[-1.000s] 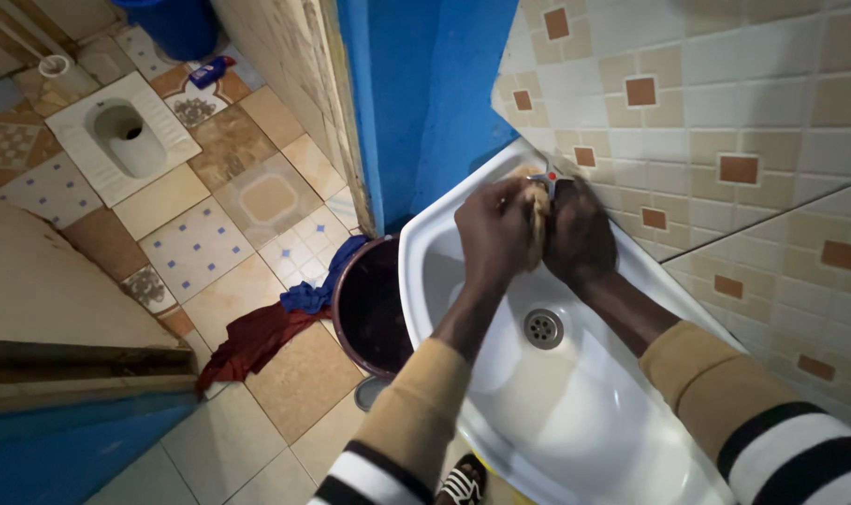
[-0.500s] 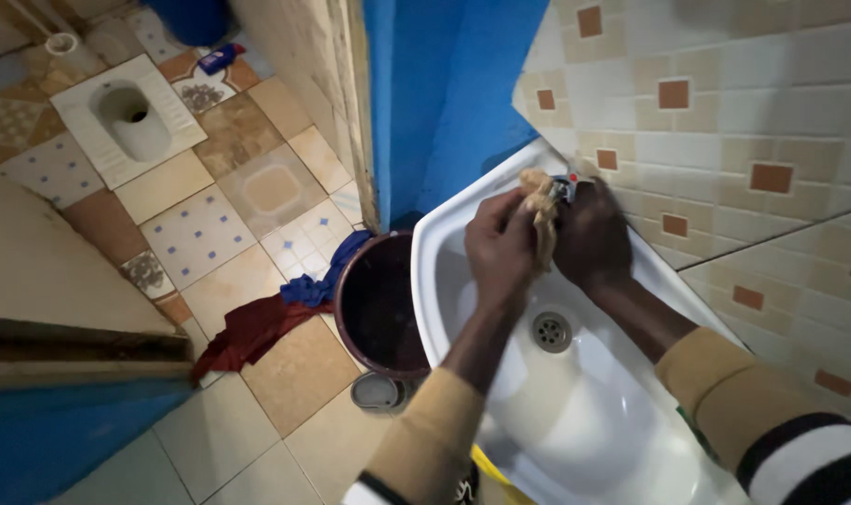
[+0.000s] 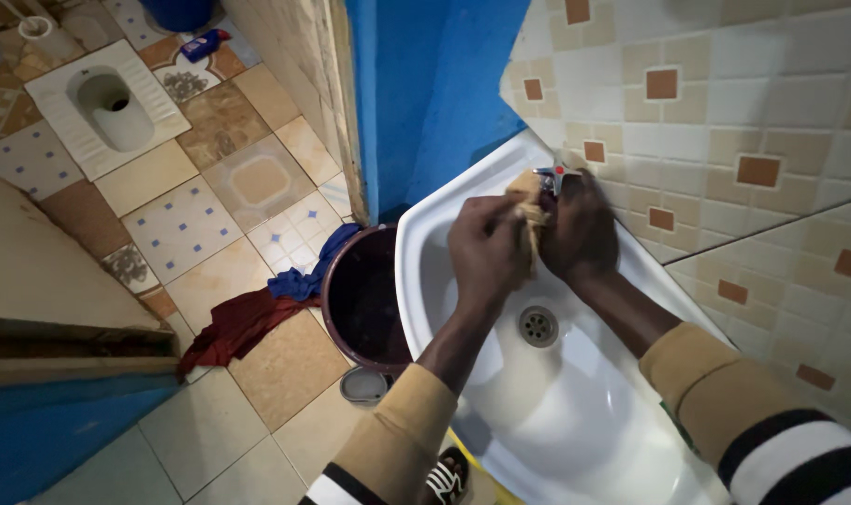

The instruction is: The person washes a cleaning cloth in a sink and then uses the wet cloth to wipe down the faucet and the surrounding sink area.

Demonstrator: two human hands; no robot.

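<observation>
Over the back of the white ceramic wash basin [image 3: 463, 201], both hands meet at the small chrome tap [image 3: 548, 175] that stands by the basin's rear rim, close under the beige and brown tiled wall [image 3: 725, 112]. The left hand [image 3: 486, 251] is closed with its fingers curled around a tan, fibrous scrubbing sponge [image 3: 526, 198], which is pressed against the tap from the left. The right hand [image 3: 580, 229] is wrapped over the tap from the right, fingers bent around it; whether it also pinches the sponge cannot be told. The two hands touch or nearly touch, with the sponge between them.

Room at the tap is tight: the wall rises directly behind it and the basin's rim runs just beside the knuckles. Towards the person the bowl opens wide, and the round metal drain [image 3: 538, 325] lies below the wrists, apart from both hands. The forearms, in tan sleeves with black and white striped cuffs, cross above the bowl's near half.

Left of the basin, a blue painted wall edge [image 3: 425, 93] comes down to its corner. Under the basin's left rim stands a dark maroon round bucket [image 3: 364, 299], with a blue and dark red cloth [image 3: 257, 318] on the patterned floor tiles beside it. A white squat toilet pan [image 3: 102, 103] lies well apart at the far left.
</observation>
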